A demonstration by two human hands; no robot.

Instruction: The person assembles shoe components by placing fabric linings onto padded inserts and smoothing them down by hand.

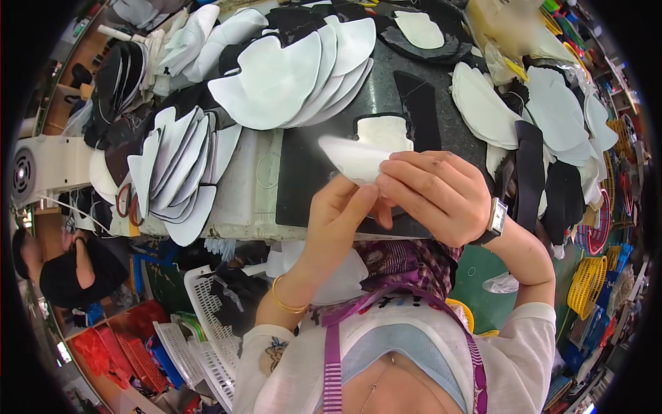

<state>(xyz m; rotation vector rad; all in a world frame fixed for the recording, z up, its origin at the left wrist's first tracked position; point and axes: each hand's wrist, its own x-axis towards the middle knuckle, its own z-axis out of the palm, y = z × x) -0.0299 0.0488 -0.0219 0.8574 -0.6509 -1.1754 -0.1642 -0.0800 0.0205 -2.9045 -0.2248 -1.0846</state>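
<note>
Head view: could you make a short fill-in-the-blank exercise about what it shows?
1. The right hand holds a piece coloured ____.
2. The wristwatch is worn on the ____ wrist.
3. The bracelet circles the ____ wrist.
4. The striped apron strap is mainly ____ in colour.

Missing words: white; right; left; purple.

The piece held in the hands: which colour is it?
The piece is white; the head view shows it best.

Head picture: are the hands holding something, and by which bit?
A white piece, its right end pinched by the right hand; the left hand is at its lower edge, grip unclear.
</note>
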